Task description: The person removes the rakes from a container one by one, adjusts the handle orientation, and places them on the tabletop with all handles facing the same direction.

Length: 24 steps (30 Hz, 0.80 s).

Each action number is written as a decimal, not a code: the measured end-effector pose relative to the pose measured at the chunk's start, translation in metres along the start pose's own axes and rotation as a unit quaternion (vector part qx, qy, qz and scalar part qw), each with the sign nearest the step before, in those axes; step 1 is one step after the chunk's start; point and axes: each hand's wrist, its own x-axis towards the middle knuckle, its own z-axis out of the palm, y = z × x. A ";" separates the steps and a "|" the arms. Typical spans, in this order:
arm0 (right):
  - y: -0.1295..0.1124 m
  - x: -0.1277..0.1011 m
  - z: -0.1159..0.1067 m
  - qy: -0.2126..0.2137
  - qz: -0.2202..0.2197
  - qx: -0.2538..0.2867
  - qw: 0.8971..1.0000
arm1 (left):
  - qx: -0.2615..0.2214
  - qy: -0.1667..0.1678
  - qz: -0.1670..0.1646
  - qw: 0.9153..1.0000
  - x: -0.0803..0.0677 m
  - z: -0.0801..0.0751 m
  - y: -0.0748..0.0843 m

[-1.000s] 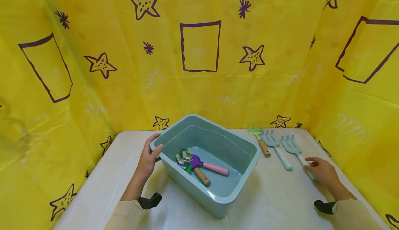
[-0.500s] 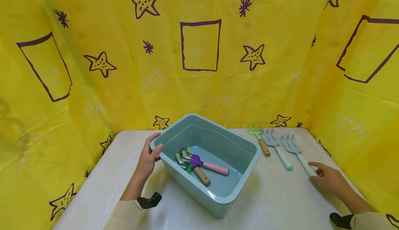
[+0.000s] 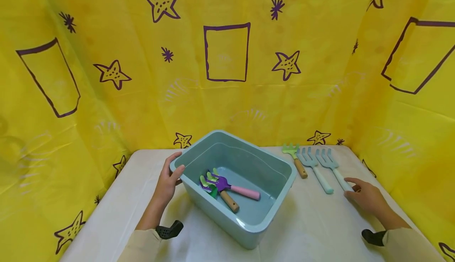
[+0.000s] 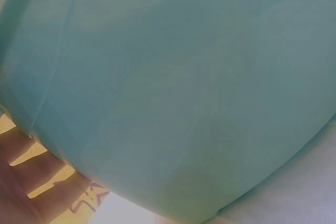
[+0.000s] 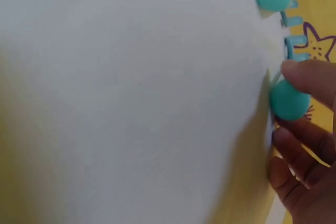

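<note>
My left hand (image 3: 168,183) grips the left corner of a blue-green plastic bin (image 3: 247,236), thumb over the rim and fingers outside. Its wall fills most of the left wrist view. On the right, my right hand (image 3: 367,199) holds a pale blue hand rake (image 3: 328,161) by the end of its mint handle; the right wrist view shows the round handle end (image 5: 290,100) between thumb and fingers. Close on its left lies a matching blue rake (image 3: 321,178). Inside the bin lie a purple rake (image 3: 245,192) with a pink handle and a green rake with a wooden handle (image 3: 229,202), partly overlapping.
A small green rake (image 3: 299,168) with a wooden handle lies at the back right, beside the blue ones. The table (image 3: 313,230) has a whitish cover. Yellow patterned curtains (image 3: 227,108) enclose it at the back and both sides.
My right hand has slid down to the handle's end, then shifted left with the rake, bringing its head closer to the other blue rake. The left hand and bin hold still.
</note>
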 end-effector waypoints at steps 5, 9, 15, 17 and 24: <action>-0.008 0.015 -0.004 -0.018 0.022 0.007 1.000 | 0.005 0.004 0.005 1.000 0.000 0.000 -0.001; -0.008 0.024 -0.003 -0.024 0.030 0.003 0.999 | 0.008 0.003 -0.001 1.000 0.000 0.001 -0.001; -0.008 0.035 -0.001 -0.019 0.038 0.006 0.999 | 0.008 0.003 -0.008 1.000 0.002 0.001 0.000; -0.009 0.038 0.000 -0.020 0.041 0.009 0.999 | 0.009 0.003 -0.006 1.000 0.002 0.001 0.000; -0.009 0.047 0.004 -0.013 0.044 0.012 0.999 | 0.008 0.005 -0.006 1.000 0.002 0.001 -0.001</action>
